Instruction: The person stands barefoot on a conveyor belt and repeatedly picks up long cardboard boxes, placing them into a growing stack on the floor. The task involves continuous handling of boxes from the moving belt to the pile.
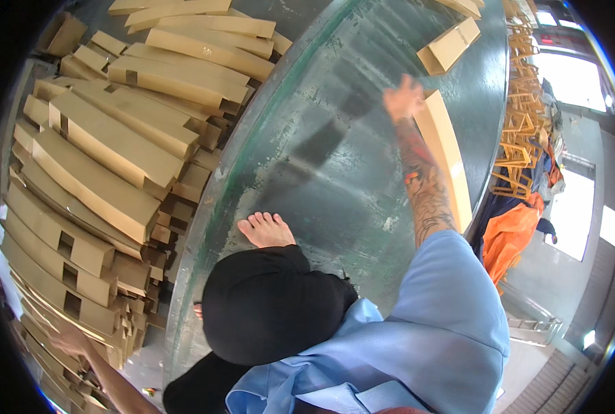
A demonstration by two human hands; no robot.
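My right hand [405, 99], smeared by motion, is over the dark green tabletop [321, 200] with its fingers apart and nothing visible in them. Its tattooed forearm runs alongside a long cardboard box [445, 155], whose far end lies close to the hand. Beyond it sits another cardboard box [450, 47] with an end facing me. At the lower left, my left hand [69, 339] reaches to the stacked long cardboard boxes [104, 148]. Its fingers blur into the cardboard, so their grip is hidden.
The piled boxes crowd the left side, beyond the table's raised metal edge [214, 176]. My bare foot [266, 230] and bent leg rest on the tabletop. Past the right edge are stacked wooden frames [518, 117] and an orange cloth [511, 234]. More cardboard [463, 7] lies at the far end.
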